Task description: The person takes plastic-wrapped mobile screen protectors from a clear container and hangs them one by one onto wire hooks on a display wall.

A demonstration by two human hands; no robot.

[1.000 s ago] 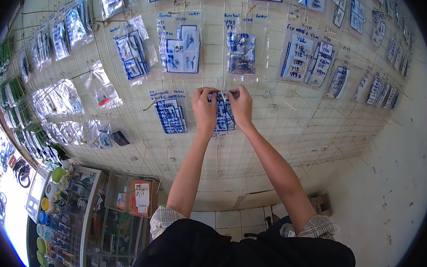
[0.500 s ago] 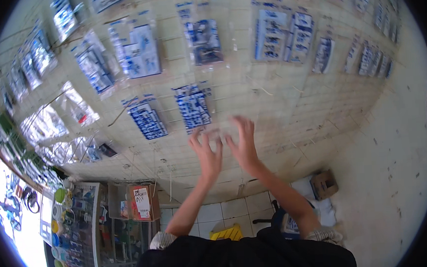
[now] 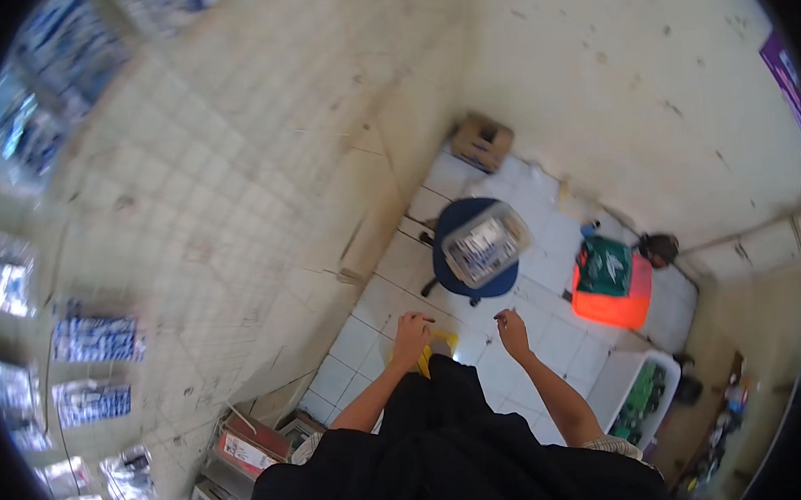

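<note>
My left hand is held out over the yellow object low on the floor, its fingers loosely bent and apart, with nothing visible in them. To its right, my right hand is also in the air over the white tiles, fingers half curled with a gap between them, holding nothing I can see. Both hands are just short of a blue swivel stool. On its seat rests a clear plastic tub with packets of blue and white print inside.
Hanging packets cover the wire-grid wall on the left. A cardboard box sits in the far corner. Right of the stool are an orange container with a green bag and a white bin with green items.
My view has swung right and down from the hanging packets to the floor and stool. Both hands have dropped away from the wall and are farther apart.
</note>
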